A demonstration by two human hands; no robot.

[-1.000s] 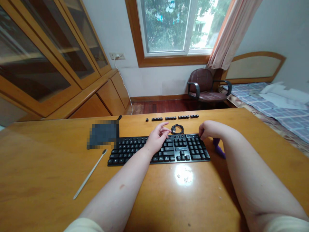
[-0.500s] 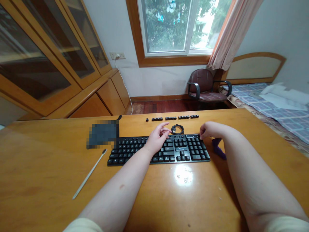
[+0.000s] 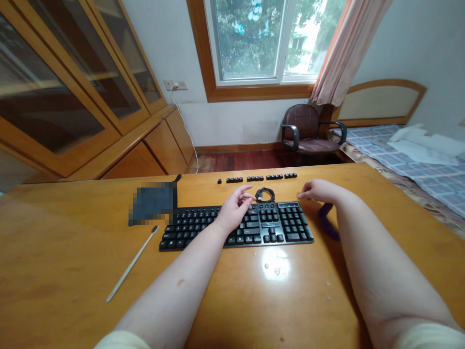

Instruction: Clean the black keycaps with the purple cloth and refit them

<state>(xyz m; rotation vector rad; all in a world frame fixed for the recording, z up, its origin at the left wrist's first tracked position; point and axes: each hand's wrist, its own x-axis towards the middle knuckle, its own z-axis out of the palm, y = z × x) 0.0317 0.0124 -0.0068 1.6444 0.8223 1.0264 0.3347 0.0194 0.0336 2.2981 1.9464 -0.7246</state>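
Observation:
A black keyboard (image 3: 269, 232) lies flat on the wooden desk. My left hand (image 3: 235, 208) rests over its upper middle, fingers loosely spread and holding nothing visible. Just beyond the keyboard's top right corner is my right hand (image 3: 315, 191), its fingers bent and drawn together; whatever may be between the fingertips is too small to make out. Between the hands, behind the keyboard, sits a coiled black USB cable (image 3: 265, 195). A row of loose black keycaps (image 3: 255, 178), set in small groups, runs along the desk's far side.
A purple curved item (image 3: 327, 224), partly hidden by my right forearm, lies right of the keyboard. On the left are a dark pixelated pouch-like thing (image 3: 154, 201) and a thin white stick (image 3: 132, 264) with a dark tip. A chair (image 3: 307, 127) stands past the desk (image 3: 61, 252).
My right hand has lifted off the keyboard's top right corner and shifted slightly up, toward the far side. My left hand keeps its place on the keyboard. The view has shifted slightly.

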